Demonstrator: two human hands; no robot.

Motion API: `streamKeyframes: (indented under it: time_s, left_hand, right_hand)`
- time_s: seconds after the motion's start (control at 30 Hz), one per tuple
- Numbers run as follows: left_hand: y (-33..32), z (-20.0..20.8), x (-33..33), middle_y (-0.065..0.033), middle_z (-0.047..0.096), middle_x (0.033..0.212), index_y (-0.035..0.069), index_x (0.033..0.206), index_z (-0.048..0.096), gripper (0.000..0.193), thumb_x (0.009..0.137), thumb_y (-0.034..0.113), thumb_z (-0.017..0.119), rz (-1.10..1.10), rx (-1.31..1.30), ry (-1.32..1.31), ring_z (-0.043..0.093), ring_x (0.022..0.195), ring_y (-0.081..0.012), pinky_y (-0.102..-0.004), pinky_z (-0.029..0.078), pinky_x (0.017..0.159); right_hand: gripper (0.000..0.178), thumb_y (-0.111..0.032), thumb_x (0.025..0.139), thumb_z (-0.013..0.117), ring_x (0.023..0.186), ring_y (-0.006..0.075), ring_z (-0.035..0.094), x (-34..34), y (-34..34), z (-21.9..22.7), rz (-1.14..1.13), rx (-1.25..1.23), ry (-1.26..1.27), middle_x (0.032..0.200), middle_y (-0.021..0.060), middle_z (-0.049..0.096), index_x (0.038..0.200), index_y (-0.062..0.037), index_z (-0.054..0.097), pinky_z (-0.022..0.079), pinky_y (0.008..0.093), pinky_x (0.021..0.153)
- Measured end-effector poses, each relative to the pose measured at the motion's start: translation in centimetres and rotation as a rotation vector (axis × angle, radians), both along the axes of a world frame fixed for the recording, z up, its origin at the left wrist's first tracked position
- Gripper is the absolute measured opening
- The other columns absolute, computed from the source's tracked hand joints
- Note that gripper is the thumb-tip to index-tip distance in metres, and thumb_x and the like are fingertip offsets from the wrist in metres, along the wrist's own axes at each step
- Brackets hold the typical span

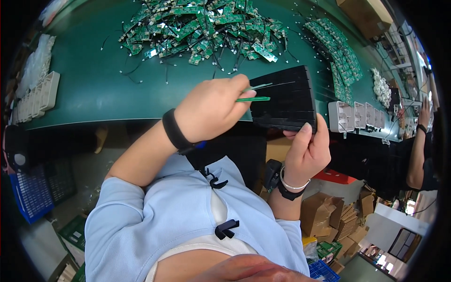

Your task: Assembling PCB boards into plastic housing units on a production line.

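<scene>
My right hand (307, 150) grips the lower right corner of a flat black pad (286, 105), thumb on top and fingers partly hidden beneath. Narrow parallel lines divide the pad's surface into strips. From the left, my left hand (213, 105) reaches over the pad's edge, fingers closed on green tweezers (253, 99). Their two thin prongs stand apart over the black surface; whether a tip touches it I cannot tell. Beyond both hands lies a heap of green circuit boards (202, 30) with short black cables.
Rows of joined green boards (336, 51) lie at the far right of the green table (89, 87). White plastic housings (342, 116) line its right edge, and more white housings (42, 96) its left. Another person's arm (418, 155) shows at far right. Cardboard boxes (319, 214) stand below.
</scene>
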State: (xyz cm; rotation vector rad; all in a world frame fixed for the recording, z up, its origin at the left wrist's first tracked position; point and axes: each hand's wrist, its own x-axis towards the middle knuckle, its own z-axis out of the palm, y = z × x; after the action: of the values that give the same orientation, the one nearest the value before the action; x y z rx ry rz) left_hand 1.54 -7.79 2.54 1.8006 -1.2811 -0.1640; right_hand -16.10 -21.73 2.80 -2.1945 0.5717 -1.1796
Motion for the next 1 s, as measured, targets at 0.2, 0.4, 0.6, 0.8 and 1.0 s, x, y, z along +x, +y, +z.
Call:
streamKeyframes:
  time_s: [0.2,0.4,0.6,0.8,1.0]
  left_hand:
    - [-1.3,0.6,-0.5,-0.0228,0.068,0.085,0.0,0.096,0.054,0.011,0.092,0.01,0.058,-0.009,0.031,-0.004,0.064,0.079,-0.047,-0.0533,0.049,0.067]
    - [-1.1,0.9,-0.5,-0.023,0.07,0.087,0.0,0.097,0.055,0.011,0.091,0.009,0.058,-0.029,0.107,-0.028,0.065,0.08,-0.0462,-0.0539,0.051,0.068]
    - [-0.5,1.4,-0.3,-0.0216,0.071,0.085,-0.001,0.1,0.056,0.013,0.091,0.008,0.057,-0.046,0.222,-0.04,0.066,0.078,-0.0461,-0.0544,0.052,0.068]
    - [-0.5,-0.3,0.0,-0.0201,0.072,0.084,0.001,0.109,0.055,0.02,0.092,0.011,0.059,0.008,0.192,-0.036,0.067,0.077,-0.0453,-0.0546,0.052,0.068]
    - [-1.3,-1.9,0.7,-0.023,0.069,0.08,0.0,0.11,0.054,0.028,0.094,0.019,0.067,0.082,0.259,0.017,0.068,0.078,-0.0448,-0.0528,0.054,0.068]
  right_hand:
    - [0.024,-0.004,0.099,0.062,0.06,0.0153,0.068,-0.5,0.4,0.1,0.012,-0.191,0.086,0.08,0.0086,0.072,0.12,0.0073,0.065,0.053,0.0262,0.057]
    - [0.026,-0.003,0.095,0.066,0.053,0.0191,0.058,-0.5,0.7,-0.1,0.033,-0.295,0.088,0.073,0.0093,0.067,0.119,0.0069,0.066,0.048,0.0307,0.052]
    - [0.026,-0.003,0.097,0.063,0.058,0.0172,0.065,-0.8,0.8,0.5,0.043,-0.338,0.129,0.079,0.0103,0.071,0.12,0.0087,0.065,0.051,0.028,0.055]
    - [0.025,-0.003,0.099,0.061,0.061,0.0148,0.07,-0.3,1.0,1.3,0.008,-0.083,-0.031,0.086,0.0105,0.074,0.119,0.0097,0.065,0.054,0.0253,0.057]
    - [0.025,-0.003,0.101,0.056,0.063,0.0128,0.07,0.0,0.3,1.1,0.01,0.053,-0.093,0.087,0.0112,0.074,0.12,0.0113,0.064,0.055,0.0233,0.058]
